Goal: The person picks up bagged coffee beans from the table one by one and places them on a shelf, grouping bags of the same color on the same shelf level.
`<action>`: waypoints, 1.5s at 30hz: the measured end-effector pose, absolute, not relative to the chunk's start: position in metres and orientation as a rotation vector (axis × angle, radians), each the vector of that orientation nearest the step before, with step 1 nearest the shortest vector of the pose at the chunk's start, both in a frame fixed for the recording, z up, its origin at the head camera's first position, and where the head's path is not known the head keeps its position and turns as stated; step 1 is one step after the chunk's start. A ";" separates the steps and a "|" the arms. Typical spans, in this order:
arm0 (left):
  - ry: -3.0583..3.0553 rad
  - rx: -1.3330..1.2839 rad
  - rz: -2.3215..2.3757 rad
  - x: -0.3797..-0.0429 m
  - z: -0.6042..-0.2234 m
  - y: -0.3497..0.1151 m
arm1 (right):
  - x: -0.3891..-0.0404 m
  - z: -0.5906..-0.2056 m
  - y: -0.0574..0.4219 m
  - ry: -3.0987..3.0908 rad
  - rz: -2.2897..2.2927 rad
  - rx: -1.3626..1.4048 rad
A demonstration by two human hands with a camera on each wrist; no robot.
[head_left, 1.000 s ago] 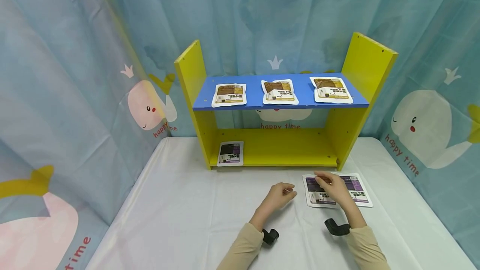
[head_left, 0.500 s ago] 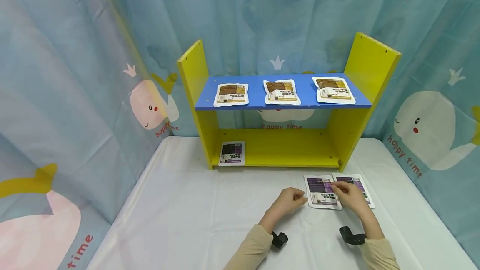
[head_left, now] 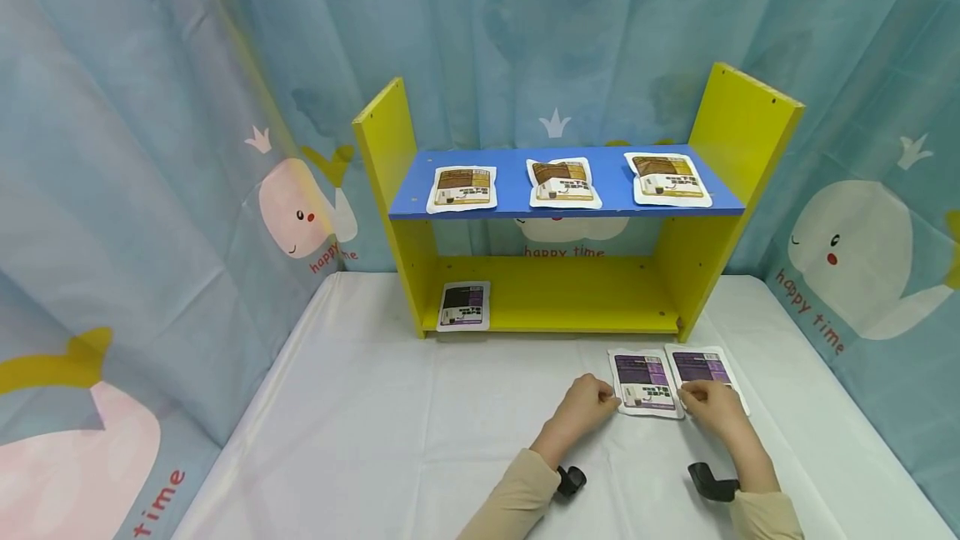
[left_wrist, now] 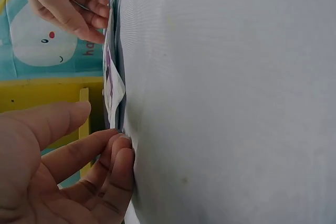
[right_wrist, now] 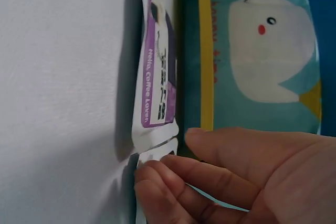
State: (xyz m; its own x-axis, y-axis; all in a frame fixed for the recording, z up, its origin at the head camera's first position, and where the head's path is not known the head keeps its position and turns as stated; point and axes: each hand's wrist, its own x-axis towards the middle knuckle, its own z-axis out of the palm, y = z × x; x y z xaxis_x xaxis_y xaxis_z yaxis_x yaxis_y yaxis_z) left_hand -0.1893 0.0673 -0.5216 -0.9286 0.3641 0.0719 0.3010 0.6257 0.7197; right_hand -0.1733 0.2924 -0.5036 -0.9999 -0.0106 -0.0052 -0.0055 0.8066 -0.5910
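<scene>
A white-and-purple coffee pouch [head_left: 645,383] lies flat on the white cloth between my hands, its purple label [right_wrist: 148,82] lettered with the word coffee. My left hand [head_left: 588,403] has its fingertips at the pouch's left edge; in the left wrist view the thumb stands apart from the fingers. At the opposite edge is my right hand [head_left: 716,408], its fingertips near the seam between this pouch and a second purple pouch [head_left: 701,363]. That second pouch lies partly hidden beneath the right hand. In the right wrist view the right thumb [right_wrist: 210,141] stays clear of the pouch.
Behind the hands stands a yellow shelf unit [head_left: 555,294] with a blue upper board [head_left: 513,182]. Brown-labelled pouches [head_left: 462,188] lie spaced along the blue board. One purple pouch [head_left: 464,307] rests at the lower shelf's left end. Printed curtains [head_left: 225,90] surround the table.
My right hand has moved right and down, from over the left pouch to its right edge. My left hand has moved right to the pouch's left edge. The camera view has shifted slightly.
</scene>
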 end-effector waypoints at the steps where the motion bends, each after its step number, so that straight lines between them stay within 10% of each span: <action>1: 2.758 0.550 1.201 -0.189 -0.521 0.068 | -0.172 -0.504 0.292 2.967 -0.968 -0.010; 45: 2.362 0.267 2.023 -0.198 -0.540 0.051 | -0.176 -0.510 0.264 2.550 -1.671 0.079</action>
State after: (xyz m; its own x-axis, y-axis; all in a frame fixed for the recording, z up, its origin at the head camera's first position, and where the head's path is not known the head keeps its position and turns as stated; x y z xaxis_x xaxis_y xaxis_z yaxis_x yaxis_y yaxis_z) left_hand -0.1975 0.0507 -0.5397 -0.9852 0.1423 0.0956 0.1163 0.1451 0.9826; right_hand -0.1761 0.2645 -0.5100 -0.9944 -0.0070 -0.1051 0.0936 0.3992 -0.9121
